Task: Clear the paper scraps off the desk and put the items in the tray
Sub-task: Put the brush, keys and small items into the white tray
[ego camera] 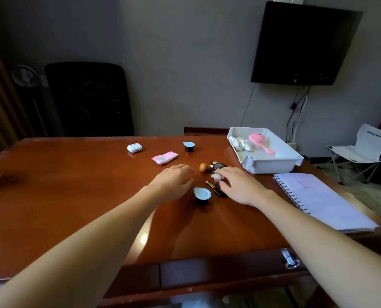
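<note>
- Roughly mid-desk, both hands hover over a cluster of small things on the glossy reddish-brown desk (pixel 74 196).
- The left hand (pixel 174 181) is palm down with its fingers loosely curled, grasping nothing.
- The right hand (pixel 240 185) reaches its fingertips to a small pale lump (pixel 216 176). It is too blurred to tell whether they pinch it.
- Between the hands lie a key (pixel 216 189) with a black head and a black cup with a pale blue lid (pixel 202 195). Just beyond them are a brown round knob (pixel 205 167) and a dark glossy thing (pixel 218 165).
- Farther back are a second blue-lidded cup (pixel 188 146), a pink packet (pixel 164 157) and a white earbud case (pixel 134 148), well apart from one another.
- The white rectangular tray (pixel 271 166) sits at the desk's far right. It holds a pink hairbrush (pixel 260 142) and a crumpled white bundle (pixel 240 143).
- A spiral notebook (pixel 323 201) lies just in front of the tray.
</note>
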Demonstrator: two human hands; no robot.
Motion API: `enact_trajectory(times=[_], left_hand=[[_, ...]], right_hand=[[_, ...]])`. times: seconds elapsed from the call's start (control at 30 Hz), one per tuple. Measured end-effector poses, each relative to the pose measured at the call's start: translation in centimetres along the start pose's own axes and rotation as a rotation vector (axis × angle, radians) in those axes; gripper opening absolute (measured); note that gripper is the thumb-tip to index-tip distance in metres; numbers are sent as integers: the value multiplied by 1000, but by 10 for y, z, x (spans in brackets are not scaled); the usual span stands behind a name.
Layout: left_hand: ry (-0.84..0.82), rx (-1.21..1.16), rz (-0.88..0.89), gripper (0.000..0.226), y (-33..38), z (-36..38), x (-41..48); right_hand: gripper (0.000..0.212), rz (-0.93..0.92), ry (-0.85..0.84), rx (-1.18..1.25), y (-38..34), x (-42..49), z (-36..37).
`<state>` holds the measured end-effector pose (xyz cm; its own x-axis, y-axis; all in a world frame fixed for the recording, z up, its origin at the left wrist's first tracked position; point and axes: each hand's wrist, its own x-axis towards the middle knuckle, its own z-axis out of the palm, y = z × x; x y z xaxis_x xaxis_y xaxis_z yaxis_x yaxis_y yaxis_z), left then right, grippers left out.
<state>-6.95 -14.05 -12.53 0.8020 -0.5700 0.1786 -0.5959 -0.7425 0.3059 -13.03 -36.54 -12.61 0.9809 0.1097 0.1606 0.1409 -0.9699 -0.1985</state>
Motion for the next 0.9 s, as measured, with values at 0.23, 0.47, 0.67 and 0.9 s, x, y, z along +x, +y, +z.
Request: enact_trajectory(times=[0.23,0.47,0.67,0.9], left_hand=[[14,-87,1,35,-9,23,-4],[-3,-35,50,36,-25,27,20],[-14,-2,92,52,-23,29,54],[47,-87,135,51,-15,56,82]], right_hand=[[46,26,-1,8,-7,-4,26],[49,49,12,53,-1,8,37],[46,37,43,99,8,21,43],[40,95,305,125,14,19,49]])
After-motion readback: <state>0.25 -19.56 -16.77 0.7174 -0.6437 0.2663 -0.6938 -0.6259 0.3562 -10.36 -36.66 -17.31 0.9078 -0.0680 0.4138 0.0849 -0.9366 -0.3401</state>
